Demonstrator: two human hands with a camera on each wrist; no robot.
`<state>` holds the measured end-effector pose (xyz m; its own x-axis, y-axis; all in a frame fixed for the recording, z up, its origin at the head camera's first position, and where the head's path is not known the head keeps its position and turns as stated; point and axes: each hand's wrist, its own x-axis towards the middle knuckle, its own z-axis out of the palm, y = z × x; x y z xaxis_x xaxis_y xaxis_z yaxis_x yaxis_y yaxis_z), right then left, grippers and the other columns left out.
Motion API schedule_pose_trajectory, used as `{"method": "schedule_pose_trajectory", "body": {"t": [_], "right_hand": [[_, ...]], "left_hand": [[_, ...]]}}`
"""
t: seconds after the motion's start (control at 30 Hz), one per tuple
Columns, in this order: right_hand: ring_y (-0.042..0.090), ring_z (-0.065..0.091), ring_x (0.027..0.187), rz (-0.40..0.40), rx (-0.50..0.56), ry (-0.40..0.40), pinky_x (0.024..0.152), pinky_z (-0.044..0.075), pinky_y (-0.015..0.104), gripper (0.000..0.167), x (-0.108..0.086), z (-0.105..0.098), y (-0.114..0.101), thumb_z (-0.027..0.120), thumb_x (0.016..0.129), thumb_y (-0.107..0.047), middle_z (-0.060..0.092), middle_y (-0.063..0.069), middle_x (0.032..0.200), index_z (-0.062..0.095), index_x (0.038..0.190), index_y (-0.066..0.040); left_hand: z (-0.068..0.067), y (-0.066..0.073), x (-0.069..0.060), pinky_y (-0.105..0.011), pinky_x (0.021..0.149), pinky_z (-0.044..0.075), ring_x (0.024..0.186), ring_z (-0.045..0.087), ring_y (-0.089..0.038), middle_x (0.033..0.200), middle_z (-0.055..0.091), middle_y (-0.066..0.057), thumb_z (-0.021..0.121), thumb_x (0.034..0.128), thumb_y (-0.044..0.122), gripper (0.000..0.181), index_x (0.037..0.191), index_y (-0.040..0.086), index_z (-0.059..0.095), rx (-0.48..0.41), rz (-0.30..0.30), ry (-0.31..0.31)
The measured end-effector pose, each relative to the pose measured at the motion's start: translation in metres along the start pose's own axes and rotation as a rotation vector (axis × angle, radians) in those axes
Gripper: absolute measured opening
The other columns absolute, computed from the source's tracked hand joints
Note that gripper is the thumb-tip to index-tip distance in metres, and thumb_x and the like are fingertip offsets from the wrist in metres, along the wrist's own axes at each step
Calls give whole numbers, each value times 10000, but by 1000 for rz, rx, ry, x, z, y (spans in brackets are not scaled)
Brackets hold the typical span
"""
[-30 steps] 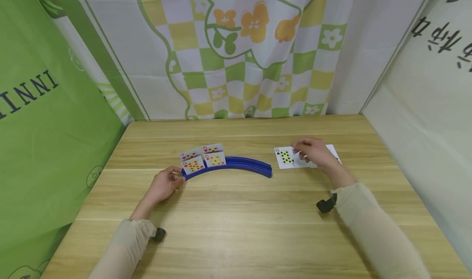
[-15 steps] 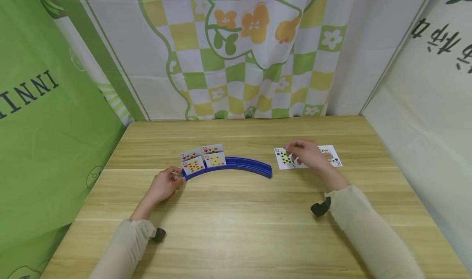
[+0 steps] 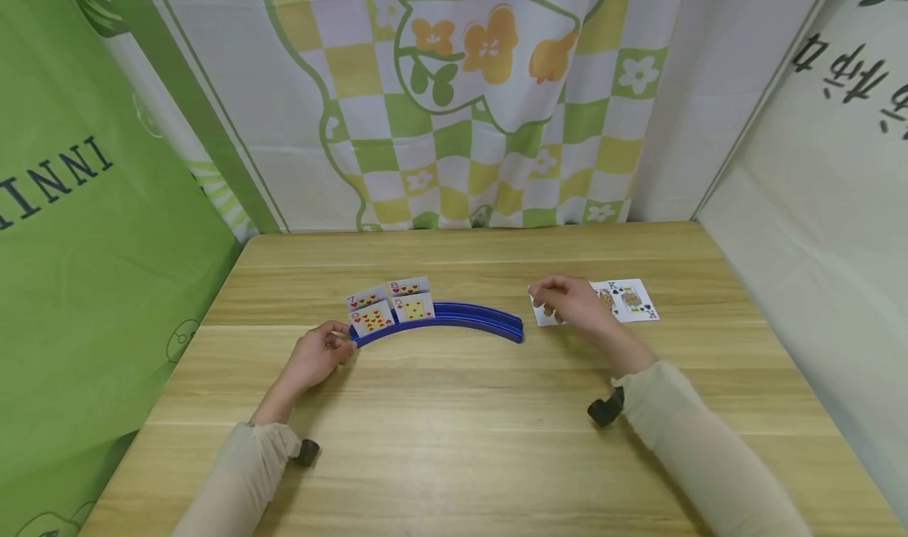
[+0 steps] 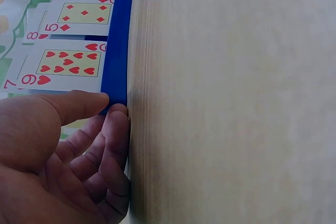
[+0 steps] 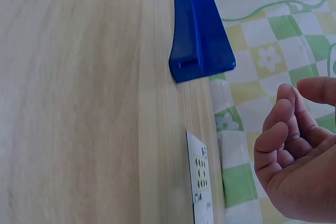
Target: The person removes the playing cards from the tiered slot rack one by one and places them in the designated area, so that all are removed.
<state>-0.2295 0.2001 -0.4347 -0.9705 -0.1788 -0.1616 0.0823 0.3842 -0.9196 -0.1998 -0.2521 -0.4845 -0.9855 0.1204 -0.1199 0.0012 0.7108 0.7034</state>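
Note:
My left hand (image 3: 318, 356) pinches the left end of a curved blue card holder (image 3: 471, 316), thumb on its end and fingers beside it. In the holder's left half stand a nine of hearts (image 4: 68, 64) and a five of diamonds (image 4: 84, 14), with a seven (image 3: 364, 296) and an eight of hearts (image 3: 409, 285) behind them. My right hand (image 3: 571, 300) hovers over a black ten (image 5: 201, 171) lying on the table, covering much of it in the head view. Its fingers are loosely bent, with thumb and forefinger apart and nothing between them in the right wrist view.
To the right of the ten lie overlapping face cards, a king of spades (image 3: 636, 302) at the far end. The wooden table (image 3: 440, 426) backs onto a checkered curtain (image 3: 461, 166). Fabric panels stand on both sides.
My right hand has moved left along the row of cards, from above the face cards to the ten, uncovering the king. My left hand and the card holder have stayed put.

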Motion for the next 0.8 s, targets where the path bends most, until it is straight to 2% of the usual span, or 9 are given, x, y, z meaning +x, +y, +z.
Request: {"method": "schedule_pose_trajectory", "body": {"t": [0.2,0.5,0.8], "right_hand": [[120,571,763,-11,11,-10,633,476,262,350,-2,9,-4,585,997,-218,682,179,1033,620,1226,45],[188,582,798,-12,10,-25,659,503,304,349,-2,21,-9,594,1003,-241,685,149,1001,624,1218,32],[208,583,833,-28,26,-40,668,498,275,334,-5,31,-19,600,997,-229,697,183,1045,630,1204,32]], "left_hand": [[1,-1,0,-265,604,459,674,599,-127,942,721,-142,642,958,165,343,1239,-17,568,-1,-1,0],[0,0,0,-269,609,461,668,595,-123,936,720,-140,641,957,165,340,1236,-17,573,3,6,2],[0,0,0,-276,620,465,666,604,-123,949,725,-144,643,959,180,348,1238,-14,572,6,5,-1]]}}
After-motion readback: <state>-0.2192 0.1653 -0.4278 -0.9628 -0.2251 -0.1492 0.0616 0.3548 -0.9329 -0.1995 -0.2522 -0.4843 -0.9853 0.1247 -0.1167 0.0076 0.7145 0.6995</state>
